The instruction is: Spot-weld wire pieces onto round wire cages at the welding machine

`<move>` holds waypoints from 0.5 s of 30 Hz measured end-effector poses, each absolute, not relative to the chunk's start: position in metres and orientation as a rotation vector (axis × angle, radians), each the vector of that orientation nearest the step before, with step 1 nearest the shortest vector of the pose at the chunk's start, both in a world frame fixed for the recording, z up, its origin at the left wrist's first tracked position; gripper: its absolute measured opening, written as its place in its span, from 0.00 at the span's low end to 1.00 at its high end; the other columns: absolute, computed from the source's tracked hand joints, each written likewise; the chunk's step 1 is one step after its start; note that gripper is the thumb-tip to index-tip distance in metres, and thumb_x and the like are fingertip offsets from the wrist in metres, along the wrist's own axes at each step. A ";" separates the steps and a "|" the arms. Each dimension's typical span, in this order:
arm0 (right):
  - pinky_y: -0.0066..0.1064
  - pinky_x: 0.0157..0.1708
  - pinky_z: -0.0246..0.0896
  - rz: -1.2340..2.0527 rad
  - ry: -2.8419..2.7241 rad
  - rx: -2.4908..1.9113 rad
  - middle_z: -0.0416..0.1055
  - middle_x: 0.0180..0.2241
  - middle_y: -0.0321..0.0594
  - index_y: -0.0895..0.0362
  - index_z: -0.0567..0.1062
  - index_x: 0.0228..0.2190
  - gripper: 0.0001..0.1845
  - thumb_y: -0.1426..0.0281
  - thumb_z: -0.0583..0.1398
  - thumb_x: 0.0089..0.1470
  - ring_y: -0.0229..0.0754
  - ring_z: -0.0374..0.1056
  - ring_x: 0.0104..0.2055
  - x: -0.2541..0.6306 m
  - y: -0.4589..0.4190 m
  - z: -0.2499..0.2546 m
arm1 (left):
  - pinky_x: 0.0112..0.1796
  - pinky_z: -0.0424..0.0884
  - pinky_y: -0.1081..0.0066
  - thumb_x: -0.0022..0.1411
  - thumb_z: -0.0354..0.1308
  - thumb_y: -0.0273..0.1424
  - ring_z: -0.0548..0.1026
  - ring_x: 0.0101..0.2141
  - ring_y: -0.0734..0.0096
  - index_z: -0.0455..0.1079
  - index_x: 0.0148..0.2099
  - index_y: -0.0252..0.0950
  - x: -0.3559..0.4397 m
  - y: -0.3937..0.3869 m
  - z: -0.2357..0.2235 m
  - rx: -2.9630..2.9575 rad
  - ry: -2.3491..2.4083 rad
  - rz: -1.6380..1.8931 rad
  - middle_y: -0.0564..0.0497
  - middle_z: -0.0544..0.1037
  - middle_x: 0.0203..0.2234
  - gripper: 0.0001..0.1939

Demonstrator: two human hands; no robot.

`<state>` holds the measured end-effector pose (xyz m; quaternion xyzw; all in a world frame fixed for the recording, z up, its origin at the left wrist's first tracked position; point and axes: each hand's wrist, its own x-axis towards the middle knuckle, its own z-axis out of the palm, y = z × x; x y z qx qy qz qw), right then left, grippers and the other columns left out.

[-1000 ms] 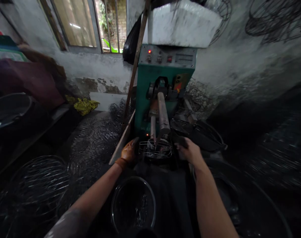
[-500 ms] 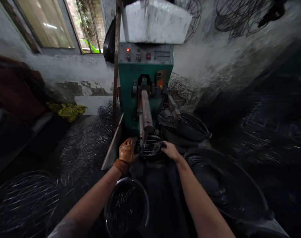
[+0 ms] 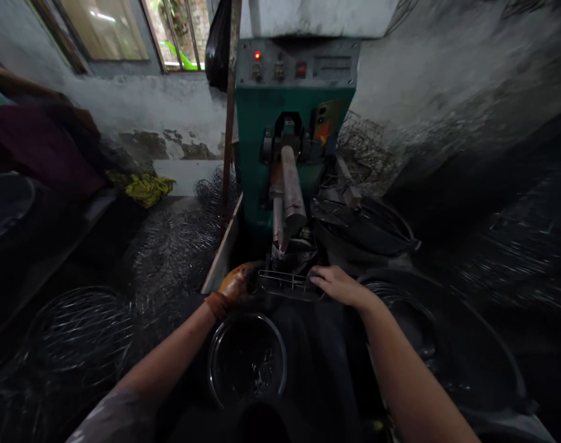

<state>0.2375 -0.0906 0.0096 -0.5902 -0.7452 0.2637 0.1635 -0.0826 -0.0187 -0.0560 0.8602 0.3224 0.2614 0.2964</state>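
Observation:
A small wire rack of thin metal rods is held between my hands, tilted nearly edge-on, just below the machine's rods. My left hand, in an orange-brown glove, is closed on the rack's left end; its fingertips are dark and partly hidden. The bare right hand pinches the opposite end between thumb and fingers. Above and beyond the rack, a thick metal rod sticks out from a green machine, with a thinner rod beneath it. Closer to me sits a round metal bowl with small shiny pieces inside.
Piled wire pieces lie on the left, beside an upright board. A round wire grid is at lower left. On the right stand a dark basin holding wire rings and another dark pan. A phone rests against the machine.
Both hands have drawn the wire rack back from under the rods toward me. The rack now appears more edge-on. The camera view has tipped down and shifted left.

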 end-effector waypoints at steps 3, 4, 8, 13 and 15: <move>0.32 0.41 0.68 0.677 -2.203 -1.721 0.82 0.36 0.43 0.54 0.80 0.36 0.11 0.71 0.57 0.62 0.47 0.78 0.39 0.227 -0.087 0.012 | 0.52 0.75 0.63 0.58 0.68 0.43 0.79 0.52 0.54 0.72 0.63 0.38 -0.074 -0.022 -0.032 2.354 0.687 0.578 0.42 0.80 0.53 0.33; 0.32 0.41 0.68 0.647 -2.215 -1.735 0.82 0.36 0.43 0.54 0.80 0.36 0.11 0.71 0.57 0.63 0.47 0.78 0.38 0.224 -0.085 0.012 | 0.47 0.75 0.66 0.62 0.65 0.43 0.81 0.47 0.58 0.77 0.57 0.37 -0.070 -0.021 -0.026 2.355 0.674 0.536 0.44 0.83 0.47 0.25; 0.32 0.40 0.67 0.606 -2.265 -1.738 0.82 0.36 0.43 0.54 0.80 0.35 0.10 0.71 0.57 0.63 0.47 0.78 0.39 0.218 -0.082 0.014 | 0.33 0.69 0.75 0.68 0.57 0.40 0.78 0.31 0.69 0.80 0.37 0.34 -0.060 -0.015 -0.016 2.330 0.592 0.479 0.49 0.80 0.28 0.16; 0.32 0.42 0.67 0.606 -2.308 -1.746 0.83 0.38 0.43 0.54 0.81 0.37 0.11 0.71 0.57 0.64 0.48 0.78 0.40 0.216 -0.081 0.015 | 0.30 0.64 0.77 0.69 0.56 0.41 0.73 0.27 0.74 0.79 0.33 0.34 -0.061 -0.010 -0.023 2.332 0.518 0.502 0.51 0.78 0.25 0.19; 0.33 0.43 0.68 0.573 -2.286 -1.746 0.83 0.40 0.43 0.54 0.81 0.39 0.11 0.71 0.58 0.64 0.48 0.79 0.42 0.217 -0.079 0.014 | 0.29 0.64 0.76 0.70 0.56 0.42 0.73 0.26 0.74 0.79 0.33 0.34 -0.060 -0.008 -0.026 2.358 0.526 0.497 0.50 0.78 0.24 0.20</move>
